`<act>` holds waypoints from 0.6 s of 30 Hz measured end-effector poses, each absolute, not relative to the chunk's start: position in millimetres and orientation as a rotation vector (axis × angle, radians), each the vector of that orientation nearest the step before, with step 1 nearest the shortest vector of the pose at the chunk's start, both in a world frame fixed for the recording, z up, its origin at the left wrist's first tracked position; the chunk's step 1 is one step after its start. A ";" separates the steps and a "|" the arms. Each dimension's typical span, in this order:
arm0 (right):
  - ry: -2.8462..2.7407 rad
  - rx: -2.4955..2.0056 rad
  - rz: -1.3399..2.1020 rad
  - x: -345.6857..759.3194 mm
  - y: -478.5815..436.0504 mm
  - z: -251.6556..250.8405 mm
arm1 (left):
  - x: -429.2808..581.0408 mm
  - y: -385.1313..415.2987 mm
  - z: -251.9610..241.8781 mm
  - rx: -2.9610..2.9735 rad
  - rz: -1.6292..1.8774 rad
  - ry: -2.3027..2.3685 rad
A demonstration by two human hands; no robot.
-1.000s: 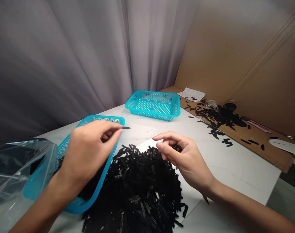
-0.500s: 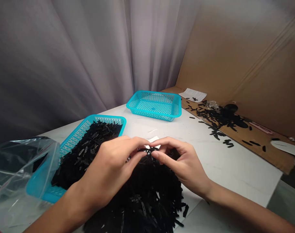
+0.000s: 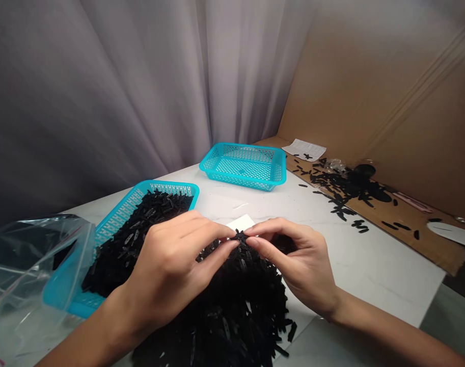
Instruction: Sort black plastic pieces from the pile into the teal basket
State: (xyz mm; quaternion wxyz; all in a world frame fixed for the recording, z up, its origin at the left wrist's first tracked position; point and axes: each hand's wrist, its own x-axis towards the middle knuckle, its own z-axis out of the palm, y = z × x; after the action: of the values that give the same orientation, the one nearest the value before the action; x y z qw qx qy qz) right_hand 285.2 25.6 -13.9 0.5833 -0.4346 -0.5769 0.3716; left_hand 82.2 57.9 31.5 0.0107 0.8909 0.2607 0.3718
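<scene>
My left hand (image 3: 173, 260) and my right hand (image 3: 303, 260) meet above a heap of small black plastic strips (image 3: 236, 300). Thumb and fingertips of each are pinched together on a small black strip (image 3: 240, 235), held between them. Whether it is one strip or two joined ones is too small to tell. Behind the fingertips a piece of white paper (image 3: 241, 221) shows from under the heap. To the left, partly covered by my left forearm, a blue basket (image 3: 119, 218) holds many similar black strips.
Another blue basket (image 3: 242, 179) stands at the back of the white table (image 3: 370, 260). A clear plastic bag (image 3: 29, 270) lies at left. Loose black strips (image 3: 339, 188) and a printed paper slip (image 3: 304, 149) lie along a cardboard sheet (image 3: 438, 255) at right.
The black strip between my fingertips has turned and now shows less of its length. My right hand has shifted slightly right, and more white paper shows behind.
</scene>
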 end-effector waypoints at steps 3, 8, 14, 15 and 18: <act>-1.338 -1.020 0.867 284.8 25.8 -13.8 | 83.7 57.0 31.9 2.777 1.180 0.799; -1.337 -0.998 0.874 285.1 25.5 -13.5 | 84.8 55.2 29.5 2.775 1.180 0.750; -1.217 -1.037 1.177 285.9 31.1 -13.2 | 65.3 66.7 34.3 2.858 1.182 1.719; -1.160 -1.017 1.299 286.4 33.1 -13.7 | 61.9 69.6 36.0 2.826 1.108 1.938; -0.947 -0.929 1.621 288.0 38.3 -16.2 | 61.7 71.3 38.1 2.831 0.999 1.817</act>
State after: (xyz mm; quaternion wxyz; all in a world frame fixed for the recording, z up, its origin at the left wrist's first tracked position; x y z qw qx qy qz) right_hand 288.0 38.3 -16.2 0.4997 -0.3843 -0.3917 0.6702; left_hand 61.7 71.3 38.1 -0.1828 0.7933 0.5089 0.2798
